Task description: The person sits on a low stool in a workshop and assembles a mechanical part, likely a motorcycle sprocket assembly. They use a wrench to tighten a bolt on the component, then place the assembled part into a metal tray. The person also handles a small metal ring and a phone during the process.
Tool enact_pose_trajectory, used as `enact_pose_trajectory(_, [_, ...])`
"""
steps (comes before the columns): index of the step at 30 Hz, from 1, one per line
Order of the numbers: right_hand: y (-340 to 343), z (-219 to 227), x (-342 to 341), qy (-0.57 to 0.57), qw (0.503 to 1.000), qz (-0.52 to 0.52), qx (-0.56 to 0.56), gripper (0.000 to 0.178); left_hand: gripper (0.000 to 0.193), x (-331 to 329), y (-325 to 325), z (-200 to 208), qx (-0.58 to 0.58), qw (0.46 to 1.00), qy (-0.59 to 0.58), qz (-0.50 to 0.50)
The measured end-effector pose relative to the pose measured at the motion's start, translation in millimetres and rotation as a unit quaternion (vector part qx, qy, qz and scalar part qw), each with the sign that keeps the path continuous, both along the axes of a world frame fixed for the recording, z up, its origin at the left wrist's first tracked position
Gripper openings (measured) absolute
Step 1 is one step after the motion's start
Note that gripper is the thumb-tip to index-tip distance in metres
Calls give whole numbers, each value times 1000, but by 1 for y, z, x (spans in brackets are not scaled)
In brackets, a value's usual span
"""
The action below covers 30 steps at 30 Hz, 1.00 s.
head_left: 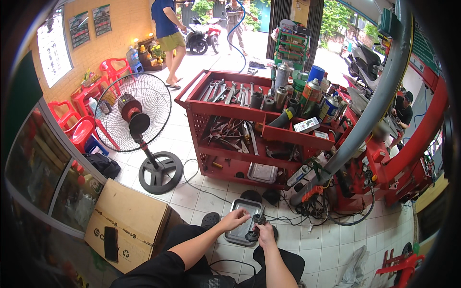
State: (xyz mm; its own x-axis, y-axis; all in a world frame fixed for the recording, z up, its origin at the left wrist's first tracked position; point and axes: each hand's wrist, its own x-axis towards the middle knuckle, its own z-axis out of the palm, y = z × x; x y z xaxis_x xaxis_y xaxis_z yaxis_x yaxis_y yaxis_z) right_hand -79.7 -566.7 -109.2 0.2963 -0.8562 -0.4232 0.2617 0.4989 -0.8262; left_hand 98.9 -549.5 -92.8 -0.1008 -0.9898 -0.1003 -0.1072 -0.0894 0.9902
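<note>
A dark mechanical part (253,234) is gripped in my right hand (264,234), its fingers wrapped round the lower side, above a grey metal tray (232,236) on the floor. Just left of the part, my left hand (235,220) hangs over the tray with thumb and fingers brought together in a pinch. Whatever sits between those fingertips is too small to make out. The exact kind of part cannot be told at this size.
Ahead stands a red tool cart (230,109) loaded with wrenches, pliers, sockets and cans. A floor fan (160,173) is at the left, behind a cardboard box (129,218) bearing a black phone (111,244). Cables (216,192) cross the tiles. Other people are farther off.
</note>
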Motion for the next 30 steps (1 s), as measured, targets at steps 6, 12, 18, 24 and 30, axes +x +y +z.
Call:
enact_pose_trajectory(6, [0,2,3,-7,1000,-4,-3,7,34,1,0,-6,-12,1000,-4,15])
enact_pose_trajectory(12, [2,2,4,3,1000,11,-7,7,32,6,-1,-10,34,999,-27,20])
enact_pose_trajectory(18, [-4,-12,-3,-15,1000,-12,-14,9,30,-4,-1,1,-32,999,41,15])
enact_pose_trajectory(24, [1,0,3,-4,1000,12,-7,8,24,7,-2,-11,68,997,-19,-20])
enact_pose_trajectory(30, [1,1,1,-20,1000,7,-21,8,27,-7,0,-10,-1,990,136,20])
